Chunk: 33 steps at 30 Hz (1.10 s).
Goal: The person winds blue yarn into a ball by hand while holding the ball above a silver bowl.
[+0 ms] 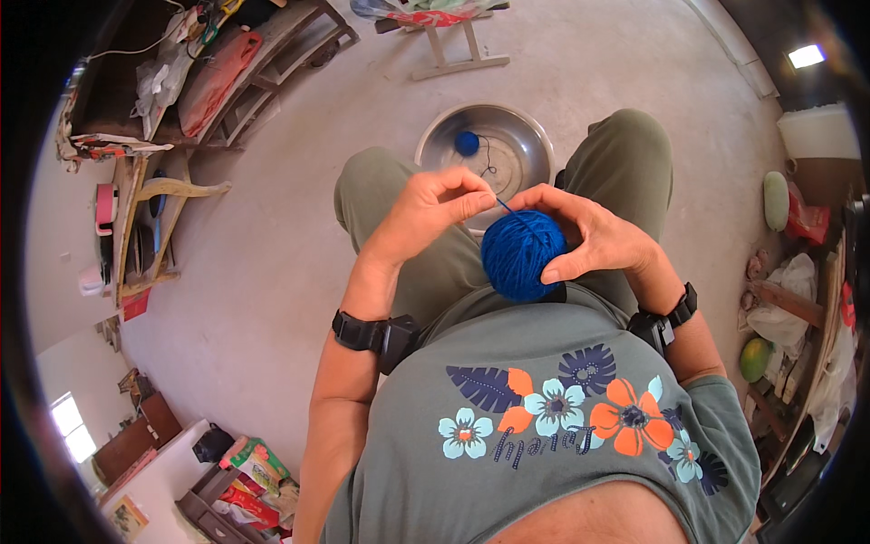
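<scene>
A large ball of blue yarn (520, 258) rests in my right hand (598, 236) above my lap, the thumb on its near side and the fingers curved over its far side. Just left of the ball, my left hand (433, 210) pinches a blue yarn strand (504, 206) between thumb and fingertips. That strand runs taut onto the top of the ball. Beyond my hands, a metal basin (539, 131) stands on the floor between my knees. Inside it lies a smaller blue yarn ball (467, 142), with a loose, curling length of yarn trailing toward my hands.
A small wooden stand (458, 54) with plastic bags is on the floor ahead. A wooden bench (258, 82) holding bags stands at far left. Along the right side are a pale green gourd (776, 201), a green-yellow fruit (755, 360) and a white bag (793, 290).
</scene>
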Tool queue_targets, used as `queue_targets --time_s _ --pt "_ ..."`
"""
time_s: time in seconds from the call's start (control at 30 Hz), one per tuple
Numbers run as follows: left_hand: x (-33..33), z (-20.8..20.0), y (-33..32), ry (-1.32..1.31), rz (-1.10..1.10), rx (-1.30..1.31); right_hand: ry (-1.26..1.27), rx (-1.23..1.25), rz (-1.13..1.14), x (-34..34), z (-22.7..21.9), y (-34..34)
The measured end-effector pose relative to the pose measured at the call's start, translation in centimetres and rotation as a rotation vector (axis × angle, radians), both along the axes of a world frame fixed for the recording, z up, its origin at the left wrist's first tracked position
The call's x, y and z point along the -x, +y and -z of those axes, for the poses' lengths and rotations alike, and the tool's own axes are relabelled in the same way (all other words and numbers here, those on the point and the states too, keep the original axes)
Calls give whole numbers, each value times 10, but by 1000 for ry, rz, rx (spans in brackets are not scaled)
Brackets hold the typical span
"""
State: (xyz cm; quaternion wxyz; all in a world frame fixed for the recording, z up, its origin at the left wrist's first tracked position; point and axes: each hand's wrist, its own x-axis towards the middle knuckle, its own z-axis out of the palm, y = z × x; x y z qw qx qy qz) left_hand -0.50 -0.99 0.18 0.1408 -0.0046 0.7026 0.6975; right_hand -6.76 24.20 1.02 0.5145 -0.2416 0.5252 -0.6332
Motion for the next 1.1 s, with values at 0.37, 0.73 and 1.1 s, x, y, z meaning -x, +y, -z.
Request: queue_targets --time_s 0.37,0.73,1.1 --pt "-1 25 12 -180 -29 17 -109 175 538 13 6 4" --pt "-1 3 15 -191 292 -177 275 -224 462 6 31 -6" --pt "-4 15 12 -89 -31 -109 -352 204 223 -5 18 11"
